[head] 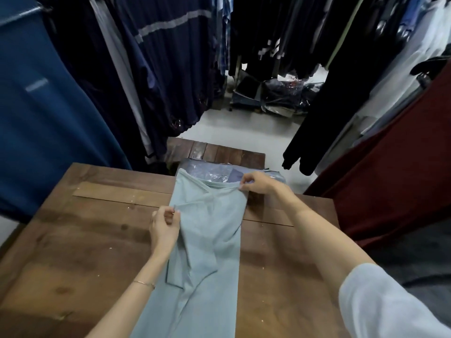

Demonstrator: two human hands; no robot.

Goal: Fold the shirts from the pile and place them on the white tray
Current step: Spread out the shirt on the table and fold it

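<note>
A pale grey-green shirt [210, 240] lies lengthwise down the middle of the wooden table [73, 240], both sides folded inward into a narrow strip that runs off the near edge. My left hand [164, 228] pinches the folded left edge of the shirt about halfway up. At the far end my right hand [258, 182] pinches the right shoulder corner by the collar. No white tray is in view.
Past the shirt's collar lies a clear plastic bag [214, 172] with bluish cloth inside, on a lower slatted wooden bench [219, 151]. Racks of dark hanging clothes [151, 69] close in left, right and behind. More bagged garments [280, 93] sit on the floor.
</note>
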